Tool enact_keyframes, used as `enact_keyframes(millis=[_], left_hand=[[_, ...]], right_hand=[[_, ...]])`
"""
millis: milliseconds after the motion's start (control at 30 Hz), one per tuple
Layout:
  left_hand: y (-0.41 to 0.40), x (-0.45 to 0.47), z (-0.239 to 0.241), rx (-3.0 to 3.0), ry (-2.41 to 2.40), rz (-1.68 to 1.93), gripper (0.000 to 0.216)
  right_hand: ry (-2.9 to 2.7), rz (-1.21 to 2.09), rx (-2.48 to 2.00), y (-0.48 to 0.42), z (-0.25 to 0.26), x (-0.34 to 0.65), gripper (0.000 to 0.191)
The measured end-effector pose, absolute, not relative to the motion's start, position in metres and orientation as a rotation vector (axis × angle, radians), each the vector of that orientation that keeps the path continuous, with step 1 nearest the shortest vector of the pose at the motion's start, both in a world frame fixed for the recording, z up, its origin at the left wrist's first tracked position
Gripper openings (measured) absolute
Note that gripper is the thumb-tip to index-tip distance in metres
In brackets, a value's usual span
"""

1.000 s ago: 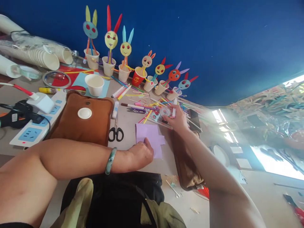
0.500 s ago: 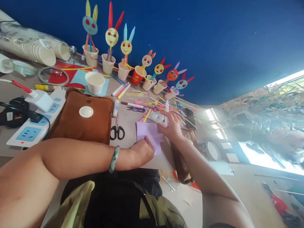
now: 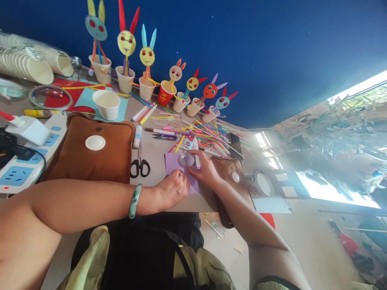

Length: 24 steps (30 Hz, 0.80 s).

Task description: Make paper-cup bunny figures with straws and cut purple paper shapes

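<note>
A sheet of purple paper (image 3: 173, 162) lies on the table in front of me. My left hand (image 3: 175, 186), closed, rests on its lower part; whether the fingertips pinch anything is hidden. Over the paper's upper right, my right hand (image 3: 203, 167) curls its thumb and fingers around a clear round plastic piece (image 3: 186, 159). A white pen-like stick (image 3: 196, 152) stands up along the same fingers. Black-handled scissors (image 3: 140, 168) lie left of the paper, near a white glue stick (image 3: 137, 137).
Pens and coloured sticks (image 3: 208, 135) are heaped behind the paper. Paper cups with rabbit-eared figures (image 3: 146, 86) line the blue wall. At left are a brown pouch (image 3: 90, 161), a white cup (image 3: 106, 105) and a power strip (image 3: 18, 175); another brown pouch (image 3: 225, 167) lies under my right forearm.
My right hand has brought the clear plastic piece down and left, from beside the stick pile to over the purple paper. My left hand stays closed on the sheet. The view has shifted right.
</note>
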<state>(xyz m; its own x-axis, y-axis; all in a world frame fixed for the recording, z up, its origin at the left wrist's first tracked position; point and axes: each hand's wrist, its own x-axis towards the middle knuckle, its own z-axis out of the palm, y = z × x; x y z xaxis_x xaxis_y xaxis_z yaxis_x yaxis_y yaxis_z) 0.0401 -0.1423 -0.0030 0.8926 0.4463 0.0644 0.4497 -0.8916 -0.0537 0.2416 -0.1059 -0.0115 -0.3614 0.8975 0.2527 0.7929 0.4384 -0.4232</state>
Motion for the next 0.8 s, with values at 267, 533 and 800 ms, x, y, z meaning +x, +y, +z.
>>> enact_keyframes(millis=[267, 533, 800], left_hand=[[-0.144, 0.042, -0.018, -2.919, -0.741, -0.173, 0.021], [-0.146, 0.047, -0.03, -2.909, -0.758, -0.254, 0.013], [-0.145, 0.046, -0.026, -2.88, -0.737, -0.226, 0.01]], right_hand=[[-2.235, 0.378, -1.374, -0.108, -0.019, 0.243, 0.049], [-2.174, 0.405, -1.355, -0.109, -0.022, 0.244, 0.051], [-2.132, 0.431, -1.366, -0.109, -0.023, 0.245, 0.051]])
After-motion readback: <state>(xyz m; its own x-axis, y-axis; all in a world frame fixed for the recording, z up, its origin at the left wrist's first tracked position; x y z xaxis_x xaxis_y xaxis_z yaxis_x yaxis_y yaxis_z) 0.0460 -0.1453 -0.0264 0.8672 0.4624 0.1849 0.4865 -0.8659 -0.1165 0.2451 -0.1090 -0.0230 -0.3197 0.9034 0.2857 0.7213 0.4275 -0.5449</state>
